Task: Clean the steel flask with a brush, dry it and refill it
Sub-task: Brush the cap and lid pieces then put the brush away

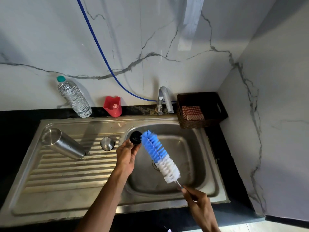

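Observation:
The steel flask stands upside down on the ribbed drainboard, tilted in this wide view. A small steel cap sits to its right on the drainboard. My left hand holds a black stopper over the basin's left edge. My right hand grips the thin handle of a blue and white bottle brush. The blue bristle tip touches the black stopper.
The steel sink basin lies under both hands, with a tap behind it. A plastic water bottle and a red cup stand at the wall. A dark wicker basket holding a checked cloth sits at the right.

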Motion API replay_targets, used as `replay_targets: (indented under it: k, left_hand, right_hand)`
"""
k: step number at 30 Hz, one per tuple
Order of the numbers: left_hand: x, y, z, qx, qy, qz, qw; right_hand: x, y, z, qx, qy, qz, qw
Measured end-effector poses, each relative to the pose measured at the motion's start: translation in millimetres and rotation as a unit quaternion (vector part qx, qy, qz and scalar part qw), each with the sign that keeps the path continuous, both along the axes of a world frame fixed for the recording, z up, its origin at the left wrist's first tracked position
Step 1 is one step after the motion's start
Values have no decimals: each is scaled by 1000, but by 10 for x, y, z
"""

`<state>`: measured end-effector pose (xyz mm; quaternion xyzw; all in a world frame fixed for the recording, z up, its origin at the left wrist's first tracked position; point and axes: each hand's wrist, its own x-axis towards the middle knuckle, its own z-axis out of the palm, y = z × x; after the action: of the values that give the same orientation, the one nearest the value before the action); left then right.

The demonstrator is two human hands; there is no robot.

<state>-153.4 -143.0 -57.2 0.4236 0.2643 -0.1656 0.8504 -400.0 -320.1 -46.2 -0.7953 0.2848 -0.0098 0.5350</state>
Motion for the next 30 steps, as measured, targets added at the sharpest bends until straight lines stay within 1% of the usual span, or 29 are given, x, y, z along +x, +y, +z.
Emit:
replay_targets:
  k: [2, 5, 8, 11, 14, 16, 17, 21, 23, 25, 28, 30]
  left_hand:
    - [19, -1, -4, -4, 2, -7, 1000]
    - [-24, -74, 12, -13, 3, -72, 997]
    - [-100, -128, 67, -47, 11, -131, 990]
    - [-82, -126, 125, -67, 16, -112, 991]
    - [0, -62, 137, -72, 20, -80, 994]
    - [17, -44, 138, -63, 23, -95, 993]
    - [7, -56, 139, -52, 21, -119, 991]
    - [-110, -188, 136, 1, -5, -251, 968]
    - [-119, -227, 140, 29, -19, -284, 958]
    - [-68, -220, 139, 26, -22, -274, 961]
    - [85, -155, 129, -10, -9, -198, 980]
    - [184, -102, 128, -19, -1, -157, 987]
  right_hand:
    - [-2, -31, -9, -1, 8, -2, 1000]
    - [231, -79, 74, 39, -6, -2, 999]
    - [535, -111, 157, 140, -24, 19, 990]
    - [587, -158, 154, 193, 3, 21, 981]
    - [336, -179, 50, 272, 48, 9, 961]
    - [189, -205, -7, 331, 59, -11, 942]
    - [170, -219, -30, 345, 58, -14, 937]
    - [380, -239, -4, 319, 29, 13, 947]
    - [505, -262, 23, 305, 18, 22, 952]
    - [503, -313, 9, 298, 18, 23, 954]
    - [276, -413, -75, 306, 37, 16, 951]
    - [118, -469, -119, 307, 59, 10, 950]
